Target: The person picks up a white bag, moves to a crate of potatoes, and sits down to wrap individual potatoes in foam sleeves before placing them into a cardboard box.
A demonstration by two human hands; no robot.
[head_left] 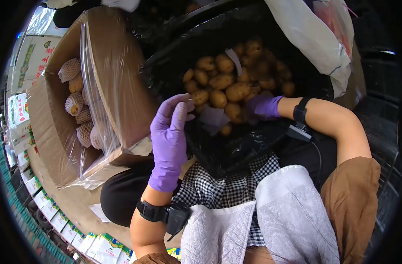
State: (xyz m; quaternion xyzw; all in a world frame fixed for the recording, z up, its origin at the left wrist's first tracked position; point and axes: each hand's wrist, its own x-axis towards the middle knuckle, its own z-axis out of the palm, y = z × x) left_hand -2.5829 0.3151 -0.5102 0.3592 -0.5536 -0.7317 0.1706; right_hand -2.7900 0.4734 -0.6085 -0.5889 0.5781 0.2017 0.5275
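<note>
My left hand (170,132), in a purple glove, is raised at the left edge of a black plastic bag (297,57). Its fingers are loosely bent and somewhat apart, and I see nothing in them. A heap of yellow-brown potatoes (238,91) fills the middle of the bag. Deep among them on the right side, my right hand (263,108) reaches in, also gloved in purple. Potatoes and shadow hide its fingers, so its grip cannot be made out. Scraps of pale paper (215,119) lie on the near potatoes.
Left of the bag stands an open cardboard box (117,75) with a clear plastic liner, holding several potatoes in foam nets (74,104). A white sack (304,33) hangs over the bag's right side. Printed cartons (106,251) line the lower left.
</note>
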